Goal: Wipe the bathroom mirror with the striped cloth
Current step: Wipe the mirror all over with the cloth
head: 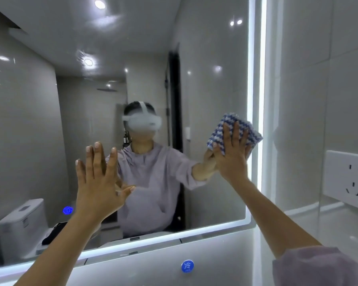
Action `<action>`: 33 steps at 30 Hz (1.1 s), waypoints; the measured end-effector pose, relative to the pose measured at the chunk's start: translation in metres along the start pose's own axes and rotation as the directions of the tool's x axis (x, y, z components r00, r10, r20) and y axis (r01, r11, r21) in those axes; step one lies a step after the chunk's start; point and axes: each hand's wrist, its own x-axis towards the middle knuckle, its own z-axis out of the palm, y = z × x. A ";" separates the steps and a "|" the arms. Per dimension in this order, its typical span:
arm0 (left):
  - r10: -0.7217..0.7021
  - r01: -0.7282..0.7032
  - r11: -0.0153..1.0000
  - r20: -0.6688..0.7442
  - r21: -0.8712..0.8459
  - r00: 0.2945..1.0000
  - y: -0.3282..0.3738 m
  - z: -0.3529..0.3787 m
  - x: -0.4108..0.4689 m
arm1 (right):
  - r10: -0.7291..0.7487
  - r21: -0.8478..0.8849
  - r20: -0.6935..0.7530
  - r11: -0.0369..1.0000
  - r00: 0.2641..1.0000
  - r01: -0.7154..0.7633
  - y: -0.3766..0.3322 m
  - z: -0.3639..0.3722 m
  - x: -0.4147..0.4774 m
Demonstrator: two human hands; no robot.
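Striped cloth point(231, 119) — under flat right hand point(232, 159)

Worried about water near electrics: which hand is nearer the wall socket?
Right. The right hand, pressing the striped cloth to the mirror, is left of the wall socket; the left hand is spread at the glass much farther left.

It was a bathroom: a light-edged mirror point(205, 79) reflected a toilet point(21, 223) (in its lower-left corner), with a wall socket point(349, 178) right of it.
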 end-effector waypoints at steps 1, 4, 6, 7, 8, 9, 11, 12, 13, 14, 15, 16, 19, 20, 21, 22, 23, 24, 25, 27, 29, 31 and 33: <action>-0.003 0.003 1.000 -0.004 -0.007 1.000 0.000 0.001 0.000 | -0.035 -0.006 -0.005 0.999 0.999 0.035 -0.004 0.002 -0.010; 0.004 -0.004 1.000 -0.006 -0.003 1.000 -0.001 0.002 0.001 | -0.089 0.050 0.038 0.995 0.995 0.087 -0.020 0.009 -0.045; 0.002 -0.002 1.000 -0.004 0.005 1.000 -0.003 0.002 0.003 | -0.119 0.095 0.041 0.989 0.992 0.115 -0.036 0.016 -0.073; 0.000 0.000 1.000 -0.002 0.006 1.000 -0.003 0.003 0.003 | -0.144 0.112 0.042 0.984 0.989 0.139 -0.046 0.019 -0.088; -0.004 0.004 1.000 0.001 0.006 1.000 -0.003 0.003 0.003 | -0.182 0.125 0.045 0.976 0.982 0.176 -0.056 0.022 -0.104; -0.010 0.010 1.000 0.004 0.006 1.000 -0.003 0.004 0.003 | -0.229 0.138 0.049 0.966 0.972 0.220 -0.065 0.025 -0.120; -0.018 0.018 1.000 -0.001 0.011 1.000 -0.003 0.005 0.002 | -0.298 0.169 0.078 0.944 0.951 0.282 -0.079 0.032 -0.145; -0.018 0.018 1.000 -0.005 0.014 1.000 -0.003 0.005 0.002 | -0.305 0.184 0.101 0.941 0.947 0.283 -0.083 0.034 -0.154; -0.016 0.016 1.000 -0.008 0.015 1.000 -0.004 0.005 0.002 | -0.295 0.194 0.121 0.943 0.948 0.269 -0.085 0.036 -0.159; -0.014 0.014 1.000 -0.010 0.016 1.000 -0.004 0.005 0.003 | -0.281 0.202 0.136 0.947 0.950 0.251 -0.086 0.038 -0.162; -0.014 0.014 1.000 -0.012 0.015 1.000 -0.004 0.005 0.002 | -0.270 0.209 0.146 0.949 0.952 0.237 -0.085 0.039 -0.163; -0.014 0.014 1.000 -0.016 0.014 1.000 -0.004 0.005 0.002 | -0.264 0.218 0.158 0.949 0.951 0.228 -0.084 0.039 -0.163; -0.015 0.015 1.000 -0.035 0.004 0.999 -0.004 0.006 0.001 | -0.282 0.234 0.205 0.944 0.937 0.233 -0.077 0.040 -0.161; -0.014 0.014 1.000 -0.042 0.005 0.999 -0.003 0.005 0.001 | -0.293 0.229 0.217 0.943 0.931 0.243 -0.074 0.041 -0.160; -0.013 0.013 1.000 -0.048 0.006 0.999 -0.003 0.005 0.001 | -0.299 0.220 0.224 0.943 0.928 0.251 -0.069 0.042 -0.160; -0.012 0.013 1.000 -0.051 0.007 0.999 -0.003 0.005 0.001 | -0.294 0.206 0.227 0.946 0.928 0.250 -0.063 0.043 -0.159; -0.013 0.013 1.000 -0.051 0.008 0.999 -0.002 0.005 0.000 | -0.278 0.189 0.224 0.953 0.934 0.238 -0.056 0.045 -0.158; -0.013 0.013 1.000 -0.050 0.008 0.999 -0.002 0.005 0.000 | -0.254 0.173 0.214 0.960 0.943 0.219 -0.047 0.047 -0.157; -0.011 0.012 1.000 -0.050 0.009 0.999 -0.002 0.005 0.000 | -0.231 0.160 0.195 0.966 0.953 0.201 -0.036 0.048 -0.156; -0.005 0.006 1.000 -0.052 0.015 0.999 -0.003 0.005 0.000 | -0.200 0.145 0.162 0.973 0.966 0.177 -0.014 0.050 -0.157; -0.004 0.005 1.000 -0.055 0.018 0.998 -0.003 0.006 0.000 | -0.154 0.132 0.138 0.982 0.978 0.136 0.009 0.049 -0.155; -0.005 0.006 1.000 -0.057 0.014 0.998 -0.003 0.006 0.000 | -0.057 0.140 0.120 0.989 0.991 0.040 0.026 0.045 -0.152; -0.007 0.007 1.000 -0.051 0.007 0.999 -0.003 0.006 0.000 | 0.070 0.158 0.133 0.983 0.989 -0.091 0.039 0.041 -0.150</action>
